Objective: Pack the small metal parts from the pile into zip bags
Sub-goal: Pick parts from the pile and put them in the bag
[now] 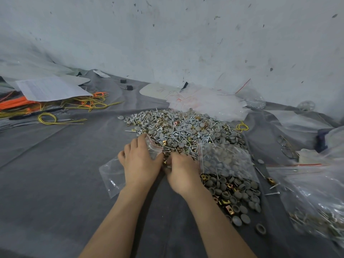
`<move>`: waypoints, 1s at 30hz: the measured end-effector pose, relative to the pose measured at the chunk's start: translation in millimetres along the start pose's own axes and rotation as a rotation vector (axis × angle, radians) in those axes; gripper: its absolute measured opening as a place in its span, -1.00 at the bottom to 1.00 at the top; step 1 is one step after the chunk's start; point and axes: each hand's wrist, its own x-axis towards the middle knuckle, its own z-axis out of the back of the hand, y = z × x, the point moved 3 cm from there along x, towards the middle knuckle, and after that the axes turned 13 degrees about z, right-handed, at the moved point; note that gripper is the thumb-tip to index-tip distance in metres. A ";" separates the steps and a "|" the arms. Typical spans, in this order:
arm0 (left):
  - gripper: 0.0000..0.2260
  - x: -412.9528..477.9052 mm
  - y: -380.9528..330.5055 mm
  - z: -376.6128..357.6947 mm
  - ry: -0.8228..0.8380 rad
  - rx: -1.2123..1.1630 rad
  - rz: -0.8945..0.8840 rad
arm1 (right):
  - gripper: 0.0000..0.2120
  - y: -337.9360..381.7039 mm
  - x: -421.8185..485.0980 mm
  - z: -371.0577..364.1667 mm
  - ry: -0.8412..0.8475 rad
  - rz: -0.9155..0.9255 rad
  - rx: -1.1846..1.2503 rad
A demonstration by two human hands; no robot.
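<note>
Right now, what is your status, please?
Left hand holds zip bag. Right hand grips parts at pile edge. Filled bag lies beside right hand.

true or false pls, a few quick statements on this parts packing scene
1. The left hand holds a clear bag. True.
2. The pile holds only screws. False: grey caps and gold clips are mixed in.
3. A bag of caps lies right of the right hand. True.
4. The paper lies on the pile. False: it lies far left, over orange ties.
</note>
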 end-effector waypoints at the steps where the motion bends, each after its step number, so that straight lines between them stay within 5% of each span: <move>1: -0.40 0.1 0.2 -0.2 0.000 0.004 0.001 | -0.83 -1.8 -0.1 1.1 -0.005 0.004 0.021; 8: -0.44 -4.6 -5.0 -10.0 0.071 0.093 -0.138 | -0.92 -20.1 4.8 17.8 -0.402 -0.110 0.535; 12: -0.47 -4.6 -4.8 -10.0 0.043 0.088 -0.147 | -0.92 -12.3 10.6 11.6 -0.348 -0.083 0.778; 16: -0.45 5.7 2.7 0.3 -0.047 -0.025 0.028 | -0.88 -12.1 6.9 13.0 -0.442 -0.054 0.604; 22: -0.46 7.0 5.6 3.3 -0.055 -0.097 0.082 | -0.74 6.3 3.7 -9.4 -0.043 0.129 -0.037; 25: -0.44 6.1 4.7 1.8 -0.033 -0.073 0.066 | -0.79 7.9 3.8 -9.3 -0.090 0.122 0.014; 30: -0.43 2.4 1.6 -3.9 0.012 0.055 -0.014 | -0.87 -12.8 5.2 6.9 -0.331 -0.102 0.459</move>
